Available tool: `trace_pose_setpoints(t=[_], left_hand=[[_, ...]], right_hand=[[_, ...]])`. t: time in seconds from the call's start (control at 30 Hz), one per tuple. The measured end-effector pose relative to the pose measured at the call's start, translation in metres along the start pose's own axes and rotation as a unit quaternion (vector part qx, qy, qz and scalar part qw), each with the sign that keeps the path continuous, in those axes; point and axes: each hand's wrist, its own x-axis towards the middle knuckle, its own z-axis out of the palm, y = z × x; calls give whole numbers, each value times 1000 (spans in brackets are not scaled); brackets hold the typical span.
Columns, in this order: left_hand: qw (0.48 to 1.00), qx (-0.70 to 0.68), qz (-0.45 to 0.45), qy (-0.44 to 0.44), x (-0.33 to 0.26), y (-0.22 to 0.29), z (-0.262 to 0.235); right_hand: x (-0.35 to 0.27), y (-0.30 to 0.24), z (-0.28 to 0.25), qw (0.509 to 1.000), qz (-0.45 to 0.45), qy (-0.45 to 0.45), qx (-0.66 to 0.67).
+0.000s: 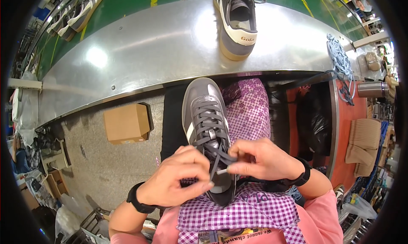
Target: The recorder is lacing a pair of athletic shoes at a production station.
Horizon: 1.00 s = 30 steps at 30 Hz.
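A dark grey sneaker (208, 97) with pale side stripes rests on my lap, its toe pointing away from me. Its grey shoelace (208, 121) is threaded up the front, and the two ends cross above the tongue. My left hand (176, 176) is closed at the shoe's left side, pinching one lace end near the opening. On the other side, my right hand (265, 159) grips the lace between thumb and fingers; a pale lace tip (222, 172) sticks out beside the thumb. Part of the heel is against my checked purple apron (238, 212).
Another grey sneaker (238, 38) stands on the metal bench (148, 48) ahead. Several shoes (80, 14) sit on the green surface at far left. Bluish laces (338, 55) hang at the right, above brown cardboard pieces (363, 142). A cardboard box (125, 123) lies on the floor.
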Motion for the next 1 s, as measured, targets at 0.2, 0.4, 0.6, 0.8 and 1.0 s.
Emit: trace_pose_setpoints(t=[0.2,0.4,0.6,0.8,1.0], left_hand=[[974,-213,-58,41,-13,-16,-9],[938,-191,-275,91,-16,-13,-8],[939,297,30,171,-12,-5,1],[939,327,65,88,1,8,19],[981,-188,43,-24,-34,9,-19]], right_hand=[[-3,20,-11,943,38,55,325],[4,19,-14,941,66,56,327],[6,15,-3,886,-242,303,-254],[7,-3,22,896,-249,207,-305],[-35,-1,-19,956,-230,140,116]])
